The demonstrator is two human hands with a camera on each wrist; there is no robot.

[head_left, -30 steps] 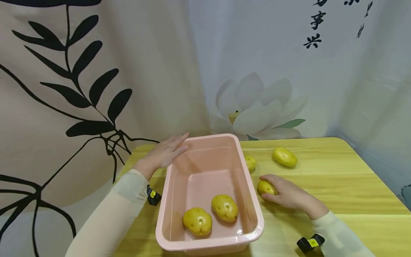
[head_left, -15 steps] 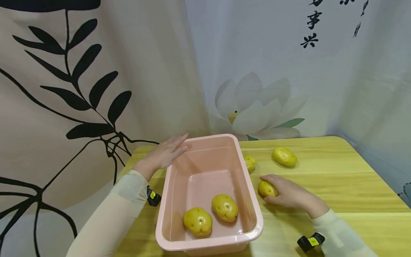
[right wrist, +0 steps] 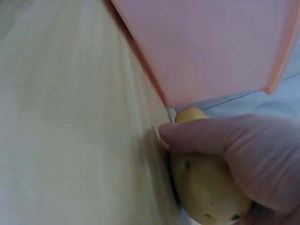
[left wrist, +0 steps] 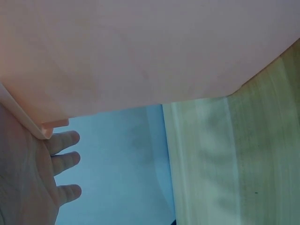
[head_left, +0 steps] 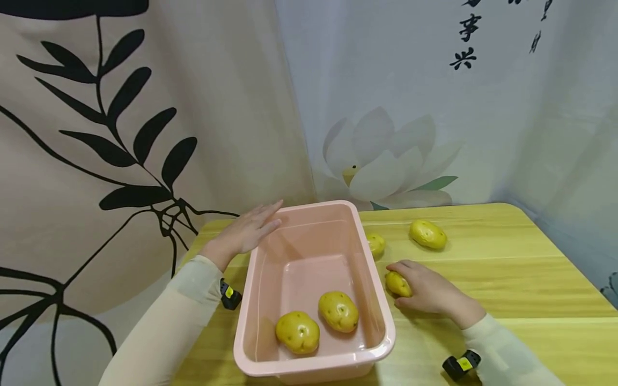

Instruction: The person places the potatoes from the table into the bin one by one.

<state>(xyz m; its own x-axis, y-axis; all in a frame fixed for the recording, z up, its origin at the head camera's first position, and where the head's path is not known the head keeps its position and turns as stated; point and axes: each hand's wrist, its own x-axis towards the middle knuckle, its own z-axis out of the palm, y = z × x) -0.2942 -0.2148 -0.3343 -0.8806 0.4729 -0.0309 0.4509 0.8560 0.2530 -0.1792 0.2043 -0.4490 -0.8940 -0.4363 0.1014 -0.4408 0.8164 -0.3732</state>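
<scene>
My right hand [head_left: 429,288] grips a yellow potato [head_left: 398,283] on the table, just right of the pink plastic tub [head_left: 316,368]. In the right wrist view the thumb lies across that potato [right wrist: 206,183]; the other fingers are mostly hidden behind it. At the tub's far left corner my left hand [head_left: 244,236] rests on the rim with its fingers straight. The left wrist view shows several fingertips [left wrist: 65,162] reaching past the rim. Inside the tub, toward its near end, lie two potatoes, one on the left [head_left: 297,332] and one on the right [head_left: 338,311].
On the wooden table [head_left: 526,268] another potato [head_left: 428,234] lies at the back right. One more potato [head_left: 376,245] sits against the tub's right side, partly hidden by it. A printed curtain [head_left: 241,107] hangs behind the table's far edge.
My right hand and the potato in its grip have shifted slightly left, toward the tub. The left hand, the tub and the other potatoes stay where they were.
</scene>
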